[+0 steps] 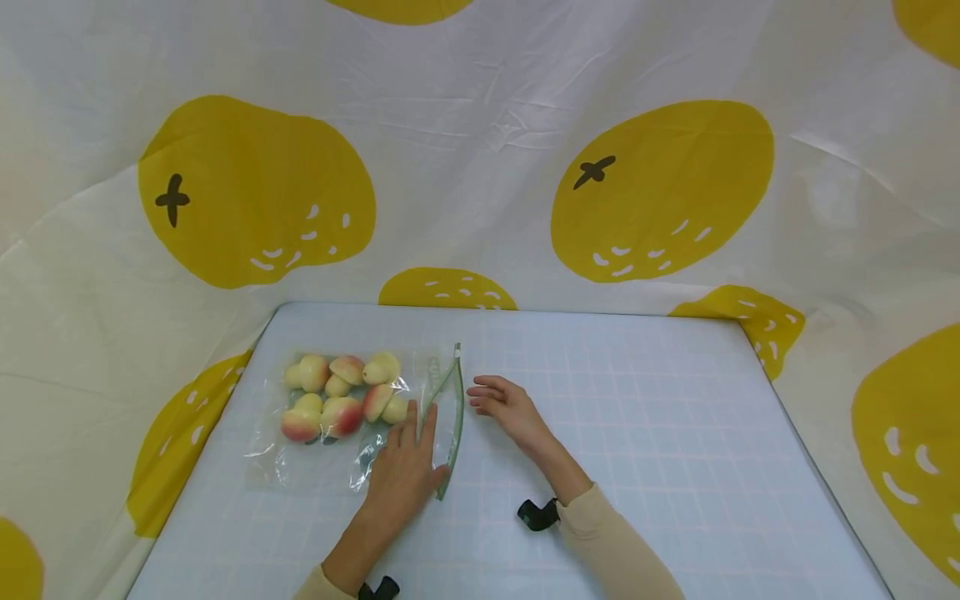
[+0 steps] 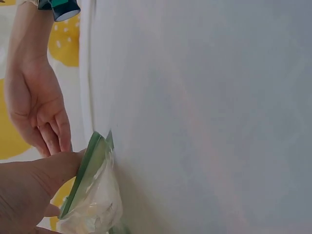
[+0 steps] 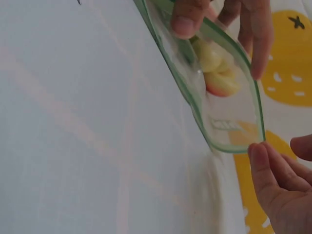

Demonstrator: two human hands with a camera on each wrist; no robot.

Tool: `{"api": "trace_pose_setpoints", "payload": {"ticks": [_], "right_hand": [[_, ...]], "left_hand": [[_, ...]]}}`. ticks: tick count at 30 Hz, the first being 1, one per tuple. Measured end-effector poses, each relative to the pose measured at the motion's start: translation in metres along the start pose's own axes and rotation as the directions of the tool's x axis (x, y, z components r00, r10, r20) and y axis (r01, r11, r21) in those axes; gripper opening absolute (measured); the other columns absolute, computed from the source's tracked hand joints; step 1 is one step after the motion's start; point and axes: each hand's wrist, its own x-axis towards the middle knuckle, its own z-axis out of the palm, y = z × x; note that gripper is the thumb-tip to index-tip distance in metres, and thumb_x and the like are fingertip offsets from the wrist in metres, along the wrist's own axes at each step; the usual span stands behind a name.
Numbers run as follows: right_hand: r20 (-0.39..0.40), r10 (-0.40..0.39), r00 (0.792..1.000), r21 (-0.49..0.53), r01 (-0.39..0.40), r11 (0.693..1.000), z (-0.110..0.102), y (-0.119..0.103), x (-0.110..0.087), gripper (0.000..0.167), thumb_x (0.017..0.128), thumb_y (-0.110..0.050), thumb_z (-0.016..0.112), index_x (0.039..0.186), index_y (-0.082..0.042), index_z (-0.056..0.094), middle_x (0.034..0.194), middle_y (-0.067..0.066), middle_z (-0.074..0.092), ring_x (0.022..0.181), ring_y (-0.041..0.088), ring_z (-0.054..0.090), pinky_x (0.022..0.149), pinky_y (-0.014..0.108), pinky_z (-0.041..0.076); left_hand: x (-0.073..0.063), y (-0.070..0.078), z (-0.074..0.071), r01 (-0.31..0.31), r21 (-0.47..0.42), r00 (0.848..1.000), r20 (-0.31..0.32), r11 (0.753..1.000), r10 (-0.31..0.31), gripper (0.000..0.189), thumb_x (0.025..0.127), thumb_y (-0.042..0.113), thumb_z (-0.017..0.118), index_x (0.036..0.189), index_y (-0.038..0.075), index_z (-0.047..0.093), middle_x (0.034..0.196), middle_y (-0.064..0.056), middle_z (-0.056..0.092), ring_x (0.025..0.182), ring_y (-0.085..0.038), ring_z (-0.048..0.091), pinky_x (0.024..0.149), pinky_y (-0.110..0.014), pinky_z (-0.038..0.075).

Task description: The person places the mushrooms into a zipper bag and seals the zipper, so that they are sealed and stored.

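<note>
A clear zip bag [image 1: 270,467] with a green zip strip lies on the table, its mouth parted on the right side. Inside are several yellow-and-red toy mushrooms [image 1: 342,415]. My left hand [image 1: 405,475] rests on the bag near its mouth, fingers mostly straight and the thumb by the green strip [image 2: 80,180]. Just right of the mouth is my right hand [image 1: 510,412], its fingers loosely bent. In the right wrist view, its fingertips [image 3: 258,155] appear at the green rim; whether they touch it, I cannot tell.
The pale checked table [image 1: 675,467] extends to the right of both hands. Behind it hangs a white cloth [image 1: 465,167] printed with large yellow fruit. A black wrist camera [image 1: 537,515] sits at the right wrist, and another [image 1: 381,588] at the left.
</note>
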Motion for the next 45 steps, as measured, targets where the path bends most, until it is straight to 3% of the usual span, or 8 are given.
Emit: {"api": "trace_pose_setpoints", "payload": {"ticks": [8,14,18,21,26,30,39,45], "right_hand": [[-0.038,0.007,0.999,-0.082,-0.01,0.997,-0.009,-0.003,-0.007,0.041,0.101,-0.002,0.057,0.139,0.01,0.048,0.129,0.029,0.06,0.117,0.041,0.06,0.093,0.037,0.052],[-0.041,-0.022,0.999,-0.159,0.015,0.987,-0.015,-0.005,-0.01,0.04,0.102,-0.004,0.056,0.139,0.008,0.049,0.129,0.027,0.06,0.117,0.038,0.06,0.092,0.037,0.053],[-0.054,-0.057,0.997,-0.28,0.04,0.959,-0.016,-0.007,-0.014,0.038,0.101,-0.005,0.059,0.136,0.006,0.053,0.13,0.023,0.062,0.119,0.036,0.059,0.095,0.039,0.051],[-0.054,-0.096,0.994,-0.361,0.071,0.93,-0.013,-0.018,-0.02,0.037,0.099,-0.003,0.06,0.134,0.007,0.054,0.129,0.022,0.062,0.119,0.037,0.058,0.096,0.043,0.05],[-0.039,-0.138,0.99,-0.411,0.111,0.905,-0.007,-0.042,-0.033,0.035,0.098,-0.001,0.061,0.132,0.007,0.056,0.128,0.025,0.061,0.118,0.043,0.057,0.096,0.049,0.049],[-0.053,-0.186,0.981,-0.445,0.143,0.884,-0.015,-0.024,-0.029,0.034,0.098,-0.008,0.064,0.132,-0.002,0.059,0.128,0.015,0.064,0.118,0.034,0.06,0.095,0.047,0.05],[-0.072,-0.206,0.976,-0.468,0.15,0.871,-0.028,-0.013,-0.022,0.033,0.098,-0.013,0.066,0.13,-0.01,0.062,0.127,0.012,0.064,0.117,0.026,0.061,0.094,0.045,0.051],[-0.097,-0.21,0.973,-0.458,0.144,0.877,-0.03,-0.015,-0.016,0.031,0.098,-0.014,0.066,0.129,-0.013,0.062,0.126,0.008,0.065,0.116,0.022,0.061,0.093,0.044,0.051]], "left_hand": [[0.004,0.0,-0.004,0.014,-0.009,0.995,-0.099,1.0,-0.015,0.084,0.078,0.035,0.086,0.145,0.004,0.048,0.146,-0.028,0.043,0.107,-0.043,0.059,0.067,-0.051,0.056],[0.01,-0.004,-0.008,-0.056,0.013,0.979,-0.195,0.998,0.057,0.054,0.083,0.027,0.083,0.125,0.0,0.063,0.124,-0.023,0.059,0.1,-0.04,0.062,0.068,-0.049,0.057],[0.02,-0.009,-0.013,-0.093,-0.101,0.977,-0.201,0.99,0.071,0.035,0.09,0.024,0.076,0.116,0.003,0.069,0.105,-0.013,0.068,0.092,-0.032,0.065,0.071,-0.044,0.057],[0.029,-0.013,-0.019,-0.086,-0.289,0.987,-0.158,0.953,0.041,0.024,0.094,0.023,0.072,0.112,0.006,0.071,0.096,-0.005,0.071,0.087,-0.024,0.067,0.074,-0.041,0.056],[0.045,-0.022,-0.026,-0.032,-0.532,0.997,-0.074,0.846,-0.009,0.027,0.095,0.026,0.071,0.115,0.008,0.072,0.099,0.002,0.072,0.089,-0.013,0.067,0.076,-0.035,0.056],[0.057,-0.031,-0.028,-0.022,-0.64,0.999,-0.039,0.768,-0.004,0.03,0.097,0.028,0.068,0.118,0.007,0.072,0.108,0.0,0.072,0.096,-0.016,0.068,0.08,-0.036,0.057],[0.096,-0.05,-0.031,-0.063,-0.725,0.998,-0.033,0.686,0.057,0.03,0.098,0.025,0.068,0.12,0.005,0.07,0.108,-0.005,0.074,0.096,-0.02,0.07,0.084,-0.037,0.056],[0.128,-0.062,-0.036,0.001,-0.706,0.995,0.073,0.708,0.071,0.035,0.099,0.03,0.065,0.123,0.005,0.069,0.111,-0.005,0.073,0.099,-0.024,0.069,0.086,-0.041,0.055]]}}
